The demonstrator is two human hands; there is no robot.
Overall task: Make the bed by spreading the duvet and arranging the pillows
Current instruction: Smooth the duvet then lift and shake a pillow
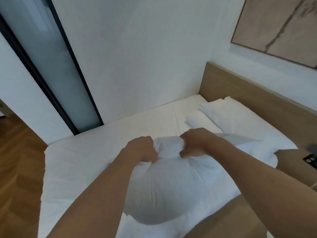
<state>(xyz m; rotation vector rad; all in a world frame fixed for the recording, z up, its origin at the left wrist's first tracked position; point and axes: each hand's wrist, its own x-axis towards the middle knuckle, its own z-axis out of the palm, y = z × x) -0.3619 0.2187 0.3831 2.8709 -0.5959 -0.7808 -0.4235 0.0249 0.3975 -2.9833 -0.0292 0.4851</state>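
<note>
Here we look down on the bed [82,162], its white sheet bare across the left and far side, set into a corner of white wall with a wooden headboard [243,93] running along the right. Over the near edge of the mattress we hold up a white duvet [164,188], bunched into a rounded bulge that hangs below our fists, with the rest of it trailing off to the right toward the bedside. Against the headboard lie two white pillows [228,115], one overlapping the other, just beyond the duvet. Our left hand [142,148] is clenched around a gathered fold at the top of the bundle, and our right hand [195,143] grips a second fold just beside it, fingers curled tight into the cloth. Wooden floor [18,165] shows at the left, and a framed picture [281,28] hangs above the headboard.
</note>
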